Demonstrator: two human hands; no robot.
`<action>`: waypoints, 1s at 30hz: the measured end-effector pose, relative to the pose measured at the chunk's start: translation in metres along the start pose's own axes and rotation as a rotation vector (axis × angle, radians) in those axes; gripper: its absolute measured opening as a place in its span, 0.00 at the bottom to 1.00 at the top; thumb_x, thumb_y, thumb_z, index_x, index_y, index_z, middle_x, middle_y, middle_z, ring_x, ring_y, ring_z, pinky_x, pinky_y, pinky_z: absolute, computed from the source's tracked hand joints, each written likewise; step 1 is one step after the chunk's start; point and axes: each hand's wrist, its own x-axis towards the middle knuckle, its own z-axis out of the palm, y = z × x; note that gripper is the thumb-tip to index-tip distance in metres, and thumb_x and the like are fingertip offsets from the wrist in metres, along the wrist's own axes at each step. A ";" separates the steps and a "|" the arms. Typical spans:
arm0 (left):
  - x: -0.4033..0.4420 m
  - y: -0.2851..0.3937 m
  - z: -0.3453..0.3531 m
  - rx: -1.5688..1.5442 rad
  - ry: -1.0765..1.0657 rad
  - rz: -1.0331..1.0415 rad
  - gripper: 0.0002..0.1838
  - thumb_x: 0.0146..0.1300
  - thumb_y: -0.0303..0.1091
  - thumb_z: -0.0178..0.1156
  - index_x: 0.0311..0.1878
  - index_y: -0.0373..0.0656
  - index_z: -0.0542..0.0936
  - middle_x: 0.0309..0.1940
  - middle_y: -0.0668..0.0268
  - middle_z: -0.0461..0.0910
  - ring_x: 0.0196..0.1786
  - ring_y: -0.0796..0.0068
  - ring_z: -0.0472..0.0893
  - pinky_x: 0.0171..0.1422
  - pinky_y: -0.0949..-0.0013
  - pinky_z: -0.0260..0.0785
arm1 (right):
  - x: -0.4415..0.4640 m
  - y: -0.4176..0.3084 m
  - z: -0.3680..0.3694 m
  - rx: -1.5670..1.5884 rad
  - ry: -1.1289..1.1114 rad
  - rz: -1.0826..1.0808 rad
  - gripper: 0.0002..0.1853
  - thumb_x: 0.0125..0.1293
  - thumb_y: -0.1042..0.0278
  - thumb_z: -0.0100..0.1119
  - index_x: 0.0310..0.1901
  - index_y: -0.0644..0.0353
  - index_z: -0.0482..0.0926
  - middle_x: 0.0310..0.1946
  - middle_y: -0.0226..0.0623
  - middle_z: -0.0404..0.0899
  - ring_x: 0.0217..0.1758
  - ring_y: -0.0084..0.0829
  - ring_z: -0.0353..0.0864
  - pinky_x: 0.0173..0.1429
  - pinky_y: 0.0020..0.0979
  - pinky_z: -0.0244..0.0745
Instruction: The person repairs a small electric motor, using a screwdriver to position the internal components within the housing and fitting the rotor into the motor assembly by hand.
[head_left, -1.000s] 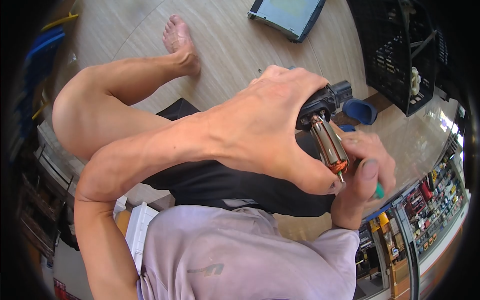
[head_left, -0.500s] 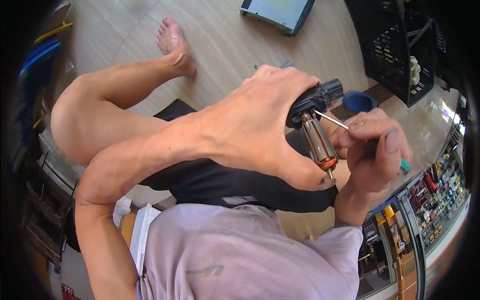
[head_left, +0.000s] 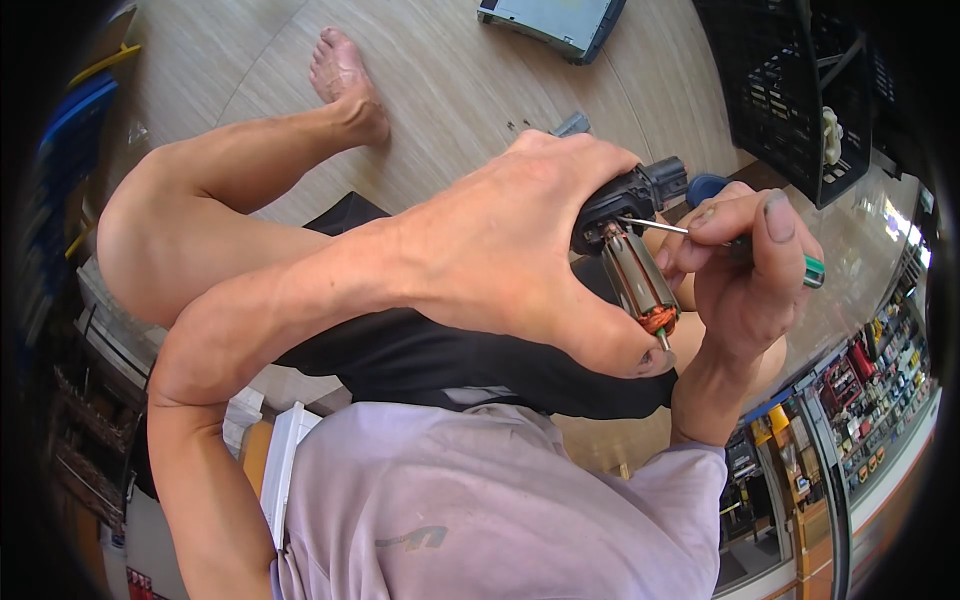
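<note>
My left hand [head_left: 510, 250] wraps round a small motor part, its thumb at the shaft end and its fingers hidden behind the black housing [head_left: 625, 205]. From that housing sticks out the armature [head_left: 638, 275], with metal sides and copper windings at its lower end. A thin screwdriver [head_left: 814, 271] with a green end is pinched in my right hand [head_left: 745, 270]. The screwdriver's metal tip touches or lies right against the housing, near the top of the armature.
A grey metal box [head_left: 555, 22] lies on the floor [head_left: 440, 60] at the top. At upper right stands a black plastic crate [head_left: 775, 100], with a blue object [head_left: 705, 188] below it. A small grey piece [head_left: 572, 124] lies beyond my left hand. Stocked shelves [head_left: 870, 410] are at right.
The screwdriver, earlier mostly hidden in my right hand, has come up to the housing. My right hand has moved up and right. The motor part has shifted slightly left.
</note>
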 end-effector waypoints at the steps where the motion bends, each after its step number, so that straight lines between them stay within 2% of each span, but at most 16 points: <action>1: 0.000 0.000 -0.001 -0.002 -0.002 0.007 0.52 0.33 0.53 0.79 0.62 0.32 0.75 0.52 0.54 0.78 0.58 0.56 0.75 0.67 0.59 0.65 | 0.000 0.001 -0.001 0.033 -0.010 -0.016 0.26 0.80 0.56 0.50 0.34 0.73 0.83 0.26 0.49 0.82 0.24 0.35 0.83 0.28 0.32 0.79; 4: 0.001 0.004 -0.003 -0.008 -0.003 0.028 0.53 0.33 0.54 0.79 0.62 0.31 0.75 0.53 0.54 0.78 0.59 0.55 0.74 0.67 0.59 0.65 | -0.002 0.002 -0.002 0.043 0.008 -0.029 0.27 0.81 0.55 0.49 0.34 0.74 0.82 0.28 0.51 0.82 0.26 0.36 0.84 0.29 0.32 0.79; 7: 0.000 0.006 -0.003 -0.031 -0.002 0.043 0.53 0.32 0.54 0.80 0.62 0.30 0.75 0.53 0.53 0.78 0.59 0.55 0.74 0.67 0.58 0.65 | -0.002 0.002 -0.003 0.196 0.000 -0.045 0.28 0.82 0.53 0.48 0.34 0.73 0.82 0.28 0.51 0.82 0.26 0.37 0.84 0.30 0.32 0.80; 11: 0.000 0.003 0.000 -0.060 0.001 0.032 0.53 0.32 0.54 0.80 0.62 0.29 0.75 0.52 0.52 0.77 0.59 0.54 0.74 0.67 0.58 0.65 | 0.000 0.001 -0.002 0.067 -0.040 -0.025 0.29 0.82 0.51 0.48 0.34 0.73 0.82 0.28 0.49 0.82 0.26 0.36 0.84 0.32 0.32 0.81; 13: -0.001 0.002 0.002 -0.085 0.043 0.078 0.46 0.34 0.53 0.79 0.54 0.30 0.77 0.46 0.52 0.80 0.52 0.57 0.78 0.60 0.60 0.69 | -0.001 0.000 0.001 -0.005 -0.041 -0.007 0.29 0.82 0.50 0.49 0.34 0.72 0.82 0.28 0.48 0.81 0.26 0.36 0.84 0.33 0.32 0.81; 14: 0.001 -0.001 0.006 -0.120 0.086 0.127 0.40 0.36 0.53 0.78 0.47 0.30 0.80 0.39 0.53 0.82 0.44 0.60 0.81 0.53 0.61 0.73 | 0.000 0.000 0.000 0.003 -0.041 -0.007 0.29 0.82 0.49 0.50 0.34 0.72 0.82 0.28 0.47 0.81 0.26 0.35 0.84 0.33 0.32 0.81; 16: 0.003 -0.003 0.008 -0.155 0.142 0.192 0.33 0.38 0.52 0.77 0.40 0.31 0.82 0.33 0.54 0.85 0.37 0.63 0.84 0.46 0.63 0.77 | 0.001 0.003 -0.001 0.051 -0.036 -0.016 0.29 0.82 0.49 0.51 0.34 0.72 0.82 0.27 0.46 0.81 0.26 0.34 0.84 0.32 0.31 0.80; 22: 0.002 -0.006 0.011 -0.158 0.196 0.219 0.30 0.39 0.49 0.77 0.38 0.33 0.82 0.31 0.57 0.85 0.34 0.64 0.84 0.45 0.63 0.77 | 0.003 0.005 0.000 0.081 -0.026 -0.034 0.31 0.82 0.46 0.50 0.34 0.72 0.82 0.25 0.45 0.81 0.24 0.34 0.84 0.29 0.30 0.80; 26: 0.004 -0.005 0.010 -0.183 0.146 0.218 0.29 0.39 0.49 0.77 0.38 0.33 0.82 0.32 0.57 0.85 0.35 0.64 0.85 0.46 0.63 0.77 | 0.003 0.003 0.002 0.013 -0.030 -0.014 0.33 0.82 0.44 0.51 0.34 0.72 0.81 0.25 0.44 0.81 0.23 0.33 0.83 0.27 0.30 0.79; 28: 0.002 -0.003 0.008 -0.144 0.107 0.186 0.36 0.37 0.50 0.78 0.45 0.33 0.80 0.38 0.55 0.83 0.42 0.61 0.81 0.53 0.62 0.73 | 0.002 0.002 0.001 0.060 0.006 -0.002 0.34 0.81 0.41 0.51 0.34 0.72 0.81 0.25 0.44 0.81 0.23 0.33 0.83 0.26 0.29 0.79; 30: 0.001 0.001 0.002 -0.089 0.043 0.120 0.47 0.33 0.53 0.80 0.56 0.32 0.77 0.47 0.54 0.79 0.53 0.56 0.77 0.63 0.59 0.67 | 0.002 0.003 0.001 0.084 0.023 -0.007 0.34 0.80 0.40 0.51 0.35 0.71 0.81 0.24 0.43 0.81 0.23 0.32 0.83 0.25 0.28 0.78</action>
